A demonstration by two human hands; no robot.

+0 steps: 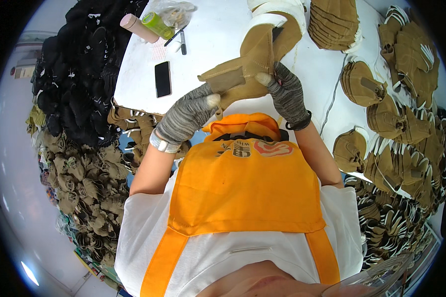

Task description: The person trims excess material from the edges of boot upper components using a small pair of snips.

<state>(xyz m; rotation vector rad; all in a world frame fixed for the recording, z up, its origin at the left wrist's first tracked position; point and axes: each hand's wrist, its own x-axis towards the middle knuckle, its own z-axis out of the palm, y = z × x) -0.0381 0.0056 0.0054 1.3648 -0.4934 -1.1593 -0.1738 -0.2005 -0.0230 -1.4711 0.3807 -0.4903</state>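
Note:
Both hands wear grey knitted gloves with bare fingertips. A tan shoe upper (256,65) with a darker patch is stretched between them, above the near edge of the white table. My left hand (189,113) pinches its left end, thumb on the near side. On the right, my right hand (288,95) is closed on its other edge, with the thumb pressed against the tan surface. The fingers behind the piece are partly hidden. Just beyond it lies a row of similar tan uppers with white edges (288,35), partly covered by the held one.
On the white table (203,54) lie a black phone (162,79), a marker (183,43), a pink bottle (139,27) and a green cup (157,24). Stacked tan uppers (334,24) stand at the far right, more piles (364,86) beside them. Black uppers (79,74) heap up left.

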